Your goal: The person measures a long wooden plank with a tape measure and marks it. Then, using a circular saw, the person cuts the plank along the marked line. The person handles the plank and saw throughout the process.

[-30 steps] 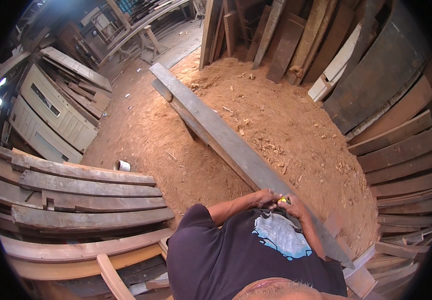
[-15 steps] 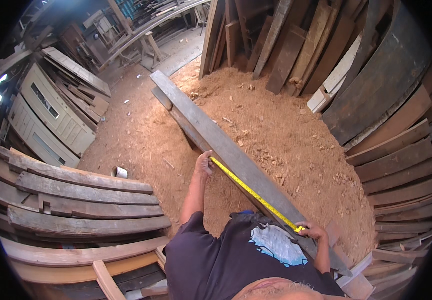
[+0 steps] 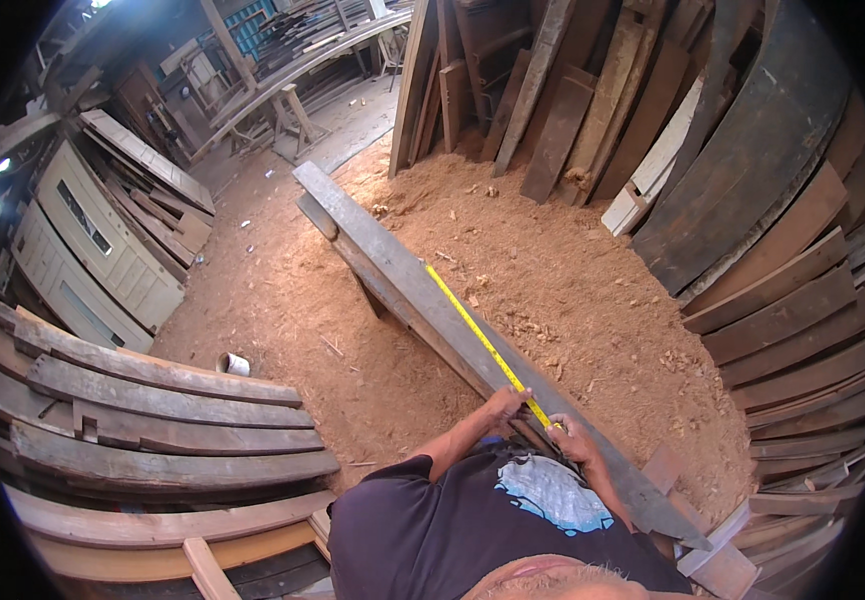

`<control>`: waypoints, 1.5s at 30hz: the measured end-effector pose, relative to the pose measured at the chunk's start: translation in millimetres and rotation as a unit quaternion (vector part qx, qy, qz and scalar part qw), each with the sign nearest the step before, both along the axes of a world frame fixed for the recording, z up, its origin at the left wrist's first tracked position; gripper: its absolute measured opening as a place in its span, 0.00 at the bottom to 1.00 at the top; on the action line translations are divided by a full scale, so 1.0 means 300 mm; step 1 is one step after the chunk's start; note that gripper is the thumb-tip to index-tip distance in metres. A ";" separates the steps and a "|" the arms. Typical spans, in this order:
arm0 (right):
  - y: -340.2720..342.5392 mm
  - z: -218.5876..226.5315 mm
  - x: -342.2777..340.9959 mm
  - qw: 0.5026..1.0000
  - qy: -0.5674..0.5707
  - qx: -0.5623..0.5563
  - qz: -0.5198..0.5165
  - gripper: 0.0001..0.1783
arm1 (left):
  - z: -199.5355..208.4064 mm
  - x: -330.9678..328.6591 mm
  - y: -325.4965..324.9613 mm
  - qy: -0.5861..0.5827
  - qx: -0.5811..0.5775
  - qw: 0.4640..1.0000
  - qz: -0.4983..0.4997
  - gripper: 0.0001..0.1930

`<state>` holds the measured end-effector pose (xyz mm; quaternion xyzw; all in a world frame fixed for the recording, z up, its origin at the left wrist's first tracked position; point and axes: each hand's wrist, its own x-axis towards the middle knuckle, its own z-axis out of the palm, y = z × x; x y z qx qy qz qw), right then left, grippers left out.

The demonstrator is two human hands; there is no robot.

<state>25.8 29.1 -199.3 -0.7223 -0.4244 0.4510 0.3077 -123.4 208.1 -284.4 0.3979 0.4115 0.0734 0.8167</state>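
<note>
A long grey plank (image 3: 473, 330) runs diagonally in front of me, from the far left to the near right, raised off the floor on a wooden support (image 3: 373, 290). The yellow blade of a tape measure (image 3: 468, 322) stretches out over its top, with the free end well beyond my hands. My left hand (image 3: 505, 404) pinches the blade close to the case. Just right of it, my right hand (image 3: 575, 440) is closed around the tape measure's case, which the fingers mostly hide.
Sawdust and shavings (image 3: 513, 230) cover the floor. Leaning boards (image 3: 563, 135) and a dark curved sheet (image 3: 753, 150) stand at the right. Stacked planks (image 3: 163, 410) fill the left, beside a small white pot (image 3: 235, 364). Pale door panels (image 3: 103, 235) lean farther back.
My left hand has let go of the blade's end and come nearer, gripping it beside my right hand. The right hand has shifted slightly left and away from me; the blade now lies over the plank.
</note>
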 end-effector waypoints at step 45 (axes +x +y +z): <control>0.007 -0.010 -0.087 1.000 0.014 -0.001 -0.020 0.26 | -0.017 -0.281 0.841 0.035 0.109 0.940 0.321 0.10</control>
